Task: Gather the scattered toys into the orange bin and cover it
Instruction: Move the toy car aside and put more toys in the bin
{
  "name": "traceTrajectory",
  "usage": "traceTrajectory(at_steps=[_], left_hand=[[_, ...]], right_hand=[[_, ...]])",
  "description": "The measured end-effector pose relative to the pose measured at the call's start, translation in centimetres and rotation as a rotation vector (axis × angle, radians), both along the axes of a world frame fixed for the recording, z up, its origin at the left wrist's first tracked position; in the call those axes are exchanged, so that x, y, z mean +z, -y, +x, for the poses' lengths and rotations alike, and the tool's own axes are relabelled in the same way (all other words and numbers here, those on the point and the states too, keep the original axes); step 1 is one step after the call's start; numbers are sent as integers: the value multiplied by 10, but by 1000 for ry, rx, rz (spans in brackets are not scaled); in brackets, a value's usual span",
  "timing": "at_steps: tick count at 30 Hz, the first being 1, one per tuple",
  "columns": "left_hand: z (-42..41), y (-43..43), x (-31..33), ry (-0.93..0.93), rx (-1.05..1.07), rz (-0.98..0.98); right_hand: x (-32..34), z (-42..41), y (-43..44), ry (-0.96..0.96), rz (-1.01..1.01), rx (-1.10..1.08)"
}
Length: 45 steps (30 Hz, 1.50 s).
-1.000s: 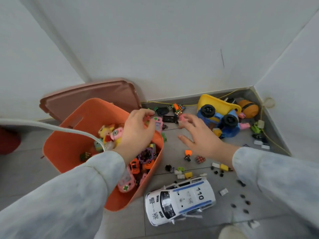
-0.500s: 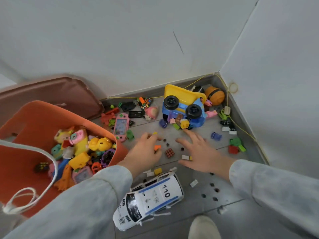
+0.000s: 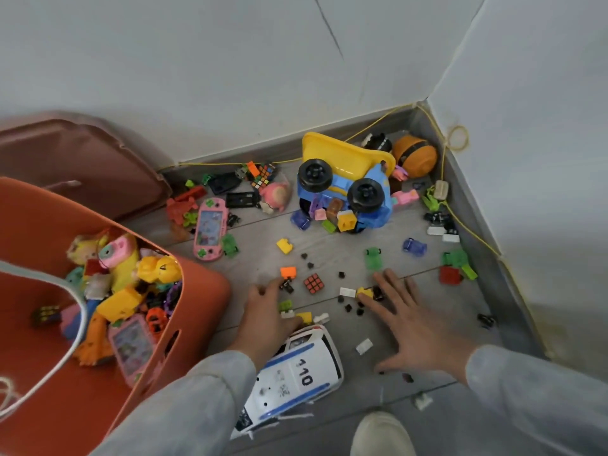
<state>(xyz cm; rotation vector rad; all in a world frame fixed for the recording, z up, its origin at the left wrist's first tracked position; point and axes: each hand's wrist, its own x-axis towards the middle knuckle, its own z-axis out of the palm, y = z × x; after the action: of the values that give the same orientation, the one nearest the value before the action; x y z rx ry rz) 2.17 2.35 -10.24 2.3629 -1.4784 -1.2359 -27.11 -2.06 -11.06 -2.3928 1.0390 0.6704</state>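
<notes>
Both hands are down on the floor among small blocks: left hand (image 3: pixel 266 319) curled over a few, right hand (image 3: pixel 403 319) spread flat, holding nothing. Orange bin (image 3: pixel 204 291) sits at left, half-full of toys, uncovered; brown lid (image 3: pixel 98 166) behind it.

a home corner; toys (image 3: pixel 342 192) litter the floor (image 3: pixel 427 383)

Left hand (image 3: pixel 266 319) curled, right hand (image 3: pixel 411 327) splayed

Grey tiled floor (image 3: pixel 411 394) in a wall corner; on it the orange bin (image 3: pixel 204 291), a white police car (image 3: pixel 296 373), a tipped dump truck (image 3: pixel 345 189), a pink handheld game (image 3: pixel 210 228), scattered small bricks (image 3: pixel 284 245).
</notes>
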Motion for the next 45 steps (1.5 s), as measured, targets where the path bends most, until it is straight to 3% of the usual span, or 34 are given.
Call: traceTrajectory(at_steps=[5, 8, 12, 14, 21, 27, 31, 37, 45], left_hand=[[-5, 6, -10, -82, -16, -219], [-3, 11, -11, -71, -107, -275], [2, 19, -16, 308, -422, -204], [4, 23, -20, 386, -500, -180], [2, 39, -37, 372, -603, -241], [-1, 43, -39, 344, -677, -321], [-4, 43, -36, 292, -649, -317], [-4, 48, -20, 166, -543, -194], [1, 39, -6, 19, -220, -180]], right_hand=[[-21, 30, 13, 153, -98, 169], [-26, 44, 31, 184, -180, 101], [-31, 49, 49, 164, -228, 29], [-31, 50, 53, 167, -259, -26], [-34, 46, 74, 191, -281, -98], [-37, 47, 78, 207, -338, 44], [-40, 47, 73, 281, -445, 110], [-40, 37, 62, 291, -491, -41], [-35, 46, 59, 321, -276, -108]])
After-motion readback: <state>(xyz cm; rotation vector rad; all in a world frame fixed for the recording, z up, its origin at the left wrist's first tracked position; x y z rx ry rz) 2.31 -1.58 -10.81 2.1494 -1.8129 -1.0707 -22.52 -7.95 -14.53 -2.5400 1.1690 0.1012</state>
